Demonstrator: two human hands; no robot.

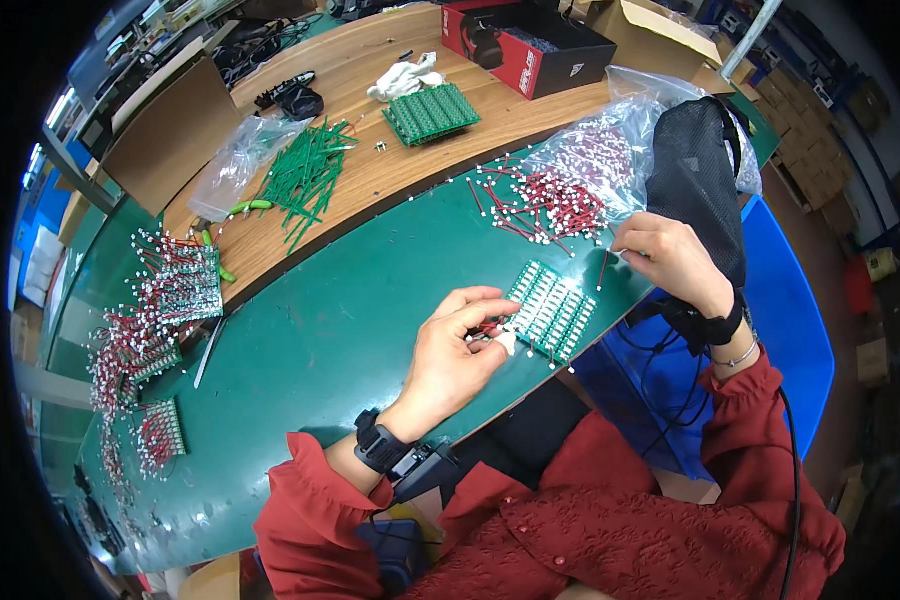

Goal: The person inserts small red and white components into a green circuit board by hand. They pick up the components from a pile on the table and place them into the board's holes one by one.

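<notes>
A green circuit board panel (548,318) with rows of white connectors lies near the table's front edge. Along its near and left sides, short red cables with white plugs stick out. My left hand (450,350) is closed at the panel's left edge, its curled fingers around a few red cables (487,328); a white cover sits on its thumb tip. Exactly how those fingers touch the panel is partly hidden. Right of the panel and above it, my right hand (670,262) pinches one short red cable (602,272), which hangs down from the fingertips.
Beyond the panel lies a heap of red cables (560,205), spilling from a clear plastic bag (610,150) beside a black bag (698,160). Wired panels (195,285) stand at the left. On the wooden shelf are green strips (305,175) and stacked green panels (431,113). A blue bin (790,330) stands right.
</notes>
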